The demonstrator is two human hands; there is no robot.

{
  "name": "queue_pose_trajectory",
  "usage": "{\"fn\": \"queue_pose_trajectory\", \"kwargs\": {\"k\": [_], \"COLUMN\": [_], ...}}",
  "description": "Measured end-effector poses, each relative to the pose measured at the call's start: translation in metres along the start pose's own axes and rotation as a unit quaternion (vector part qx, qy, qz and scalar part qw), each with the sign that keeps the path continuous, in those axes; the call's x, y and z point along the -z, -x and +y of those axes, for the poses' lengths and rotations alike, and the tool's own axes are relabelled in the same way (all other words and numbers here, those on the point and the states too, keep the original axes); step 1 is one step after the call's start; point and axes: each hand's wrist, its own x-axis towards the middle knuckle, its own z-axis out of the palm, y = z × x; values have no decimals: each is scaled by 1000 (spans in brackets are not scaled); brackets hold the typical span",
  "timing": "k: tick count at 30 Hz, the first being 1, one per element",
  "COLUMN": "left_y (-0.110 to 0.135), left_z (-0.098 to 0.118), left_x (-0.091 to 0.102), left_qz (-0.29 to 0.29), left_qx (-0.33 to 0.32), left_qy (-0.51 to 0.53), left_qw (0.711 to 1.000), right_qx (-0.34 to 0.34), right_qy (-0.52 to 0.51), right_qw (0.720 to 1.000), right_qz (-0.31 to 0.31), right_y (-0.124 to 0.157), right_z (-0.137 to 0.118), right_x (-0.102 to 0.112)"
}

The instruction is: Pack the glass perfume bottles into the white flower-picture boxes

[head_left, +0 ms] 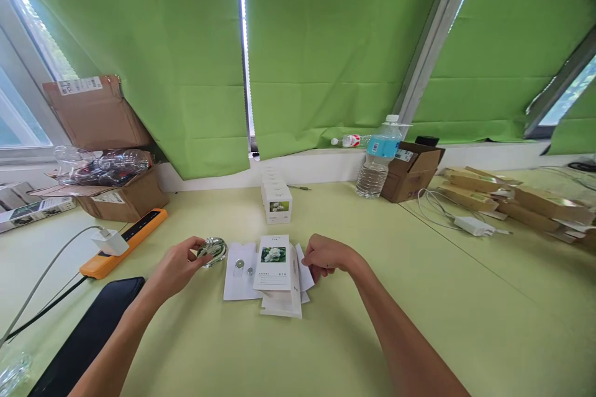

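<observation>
My left hand [181, 263] grips a clear, shiny, rounded object [215, 250] by its edge; its exact kind is hard to make out. A small white box [275, 267] with a picture of white flowers lies before me, its flaps spread out. At its right side, my right hand [326, 257] is closed on a white flap [305, 274]. To the left of the printed panel lies a white card [233, 288] with two small round holes or spots in it. Farther back stands a row of similar white boxes [278, 206].
An orange power strip [135, 236] with a white charger lies at left, near a dark phone-like slab [93, 335]. Cardboard boxes [125, 198] stand at back left. A water bottle [378, 164] and brown box [410, 173] are at back right, near flat cartons [526, 198] and an adapter [472, 226].
</observation>
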Motion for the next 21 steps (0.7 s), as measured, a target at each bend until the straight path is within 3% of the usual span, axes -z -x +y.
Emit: {"fn": "queue_pose_trajectory", "kwargs": {"k": [5, 11, 13, 17, 21], "left_y": [0, 15, 23, 32, 31], "left_z": [0, 29, 43, 58, 57], "left_x": [2, -1, -8, -31, -50], "left_qz": [24, 188, 166, 55, -5], "left_qx": [-4, -32, -88, -222, -255], "left_qy": [-42, -147, -164, -190, -198], "left_qw": [999, 971, 968, 955, 946], "right_qx": [1, 4, 6, 12, 21], "right_qy": [8, 12, 15, 21, 23], "right_qw": [1000, 1000, 1000, 999, 999], "right_qz": [1, 8, 13, 22, 24], "right_y": [-1, -1, 0, 3, 6], "right_z": [3, 3, 3, 0, -3], "right_x": [1, 2, 2, 2, 1]}}
